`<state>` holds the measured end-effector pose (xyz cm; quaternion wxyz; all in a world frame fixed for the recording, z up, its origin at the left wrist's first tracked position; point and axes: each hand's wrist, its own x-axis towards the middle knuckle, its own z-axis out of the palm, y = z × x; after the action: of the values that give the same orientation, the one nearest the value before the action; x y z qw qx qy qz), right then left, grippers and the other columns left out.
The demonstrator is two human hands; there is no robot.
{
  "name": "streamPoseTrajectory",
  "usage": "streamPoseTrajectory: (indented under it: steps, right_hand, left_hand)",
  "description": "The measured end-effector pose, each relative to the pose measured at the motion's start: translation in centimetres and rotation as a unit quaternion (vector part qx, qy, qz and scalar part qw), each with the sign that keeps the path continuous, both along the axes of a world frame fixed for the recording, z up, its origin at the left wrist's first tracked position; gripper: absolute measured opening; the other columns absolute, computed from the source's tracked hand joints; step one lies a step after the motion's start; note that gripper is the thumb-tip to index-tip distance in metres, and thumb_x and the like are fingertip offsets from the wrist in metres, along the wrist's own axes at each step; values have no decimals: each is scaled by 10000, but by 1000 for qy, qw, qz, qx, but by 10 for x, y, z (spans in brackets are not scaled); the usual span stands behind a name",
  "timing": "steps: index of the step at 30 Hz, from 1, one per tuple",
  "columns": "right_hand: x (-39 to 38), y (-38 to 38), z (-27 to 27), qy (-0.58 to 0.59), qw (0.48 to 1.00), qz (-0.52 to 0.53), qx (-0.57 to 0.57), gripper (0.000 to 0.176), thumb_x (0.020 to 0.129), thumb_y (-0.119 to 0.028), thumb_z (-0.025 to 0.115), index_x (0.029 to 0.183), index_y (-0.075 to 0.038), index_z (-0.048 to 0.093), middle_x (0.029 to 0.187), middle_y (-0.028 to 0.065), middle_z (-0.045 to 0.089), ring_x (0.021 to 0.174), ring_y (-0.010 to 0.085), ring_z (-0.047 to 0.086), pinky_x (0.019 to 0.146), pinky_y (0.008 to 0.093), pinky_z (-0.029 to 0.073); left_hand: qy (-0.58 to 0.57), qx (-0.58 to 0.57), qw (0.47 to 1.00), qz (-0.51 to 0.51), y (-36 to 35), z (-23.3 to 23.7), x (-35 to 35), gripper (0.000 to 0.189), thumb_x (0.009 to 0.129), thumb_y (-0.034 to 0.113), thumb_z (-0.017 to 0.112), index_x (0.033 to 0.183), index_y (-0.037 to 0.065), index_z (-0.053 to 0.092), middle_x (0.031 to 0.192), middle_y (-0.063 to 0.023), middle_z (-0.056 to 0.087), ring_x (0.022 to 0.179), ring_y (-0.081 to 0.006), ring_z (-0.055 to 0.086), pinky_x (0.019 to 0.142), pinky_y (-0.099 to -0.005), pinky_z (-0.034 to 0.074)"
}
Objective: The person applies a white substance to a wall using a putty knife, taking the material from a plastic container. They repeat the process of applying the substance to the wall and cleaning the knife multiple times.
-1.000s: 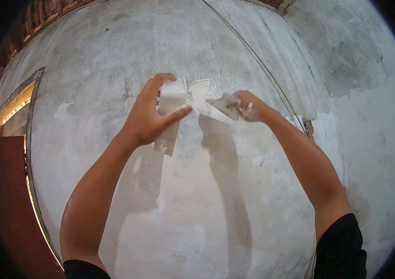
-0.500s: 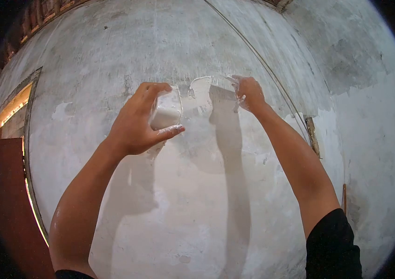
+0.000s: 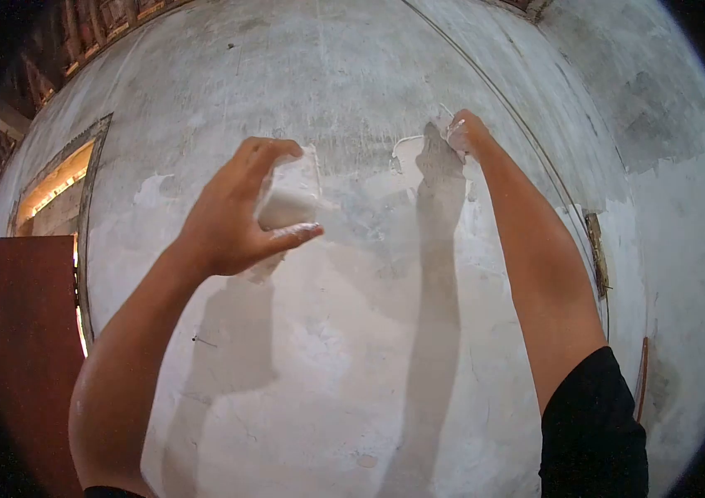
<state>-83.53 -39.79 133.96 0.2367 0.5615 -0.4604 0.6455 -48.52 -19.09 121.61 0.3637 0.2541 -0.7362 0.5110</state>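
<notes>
My left hand (image 3: 224,212) is wrapped around a white, block-shaped container (image 3: 290,191) smeared with wet white putty, its thumb below and fingers above. Higher up and to the right, my right hand (image 3: 472,133) is closed on a putty knife (image 3: 448,109). Only a thin, whitish edge of that tool shows; the rest is hidden by the hand. Just left of this hand, a fresh white putty patch (image 3: 406,151) with a raised rim lies on the wall (image 3: 344,324). White smears mark the fingers of both hands.
A cord (image 3: 506,100) runs diagonally down the wall to a wooden piece (image 3: 596,253) at right. A reddish-brown panel (image 3: 20,307) stands at left below a lit window opening (image 3: 58,187). A small nail (image 3: 195,339) sticks out at lower left.
The view has turned left, so the wall appears shifted right. My right hand has moved up and right in view, and the putty knife has turned nearly edge-on. My left hand keeps its hold.
</notes>
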Motion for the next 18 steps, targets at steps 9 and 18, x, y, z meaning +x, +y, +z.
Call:
streamPoseTrajectory:
  steps: [9,18]
  right_hand:
    - [17,-17,22,82,993,69,-40,226,754,-165,695,875,20,652,797,156,643,741,190,554,603,386,461]
    - [45,7,10,275,960,-49,19,276,717,-196,737,958,-69,689,969,180,684,883,329,663,783,407,519]
  left_hand:
    - [27,7,999,-19,-5,-1,11,711,679,370,753,1253,93,438,1254,-146,473,1226,-328,457,1045,-447,361]
    - [31,10,999,-44,-34,-5,-9,734,687,416,727,1275,97,425,1267,-153,468,1235,-346,446,1054,-483,344]
